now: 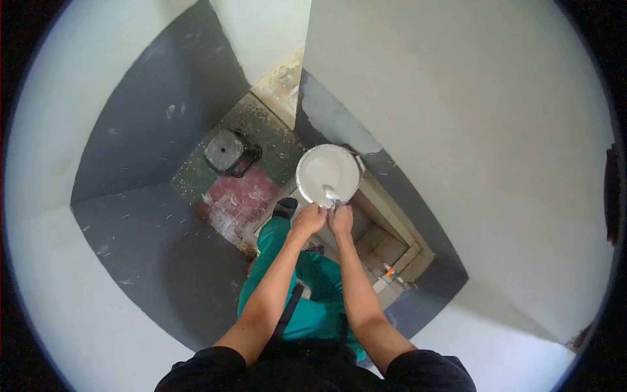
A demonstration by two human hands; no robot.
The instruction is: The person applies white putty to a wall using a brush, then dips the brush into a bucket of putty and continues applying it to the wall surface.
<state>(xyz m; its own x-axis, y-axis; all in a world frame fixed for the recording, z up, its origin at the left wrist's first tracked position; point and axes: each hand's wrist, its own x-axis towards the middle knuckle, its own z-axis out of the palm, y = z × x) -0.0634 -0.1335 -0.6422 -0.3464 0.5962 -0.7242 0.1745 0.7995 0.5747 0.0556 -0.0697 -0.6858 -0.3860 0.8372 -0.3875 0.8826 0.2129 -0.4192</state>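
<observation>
A round bucket [303, 171] with a white, creamy mix inside stands in front of me. My right hand [340, 219] is closed at its near rim, with a small tool [331, 194] reaching from the fingers over the mix. The tool's head is pale and coated in white; its exact kind does not show. Right beside it, my left hand [309, 220] is closed too, knuckles up, fingertips at the rim and nearly meeting the right hand. What the left fingers hold is hidden.
An upturned dark stool or pail [228, 151] with a speckled top stands on the green, paint-spattered floor [269, 124]. A red floor patch [238, 202] has white smears. Grey-and-white walls close in around me. To the right lie a tiled ledge [393, 219] and an orange-marked tool [390, 272].
</observation>
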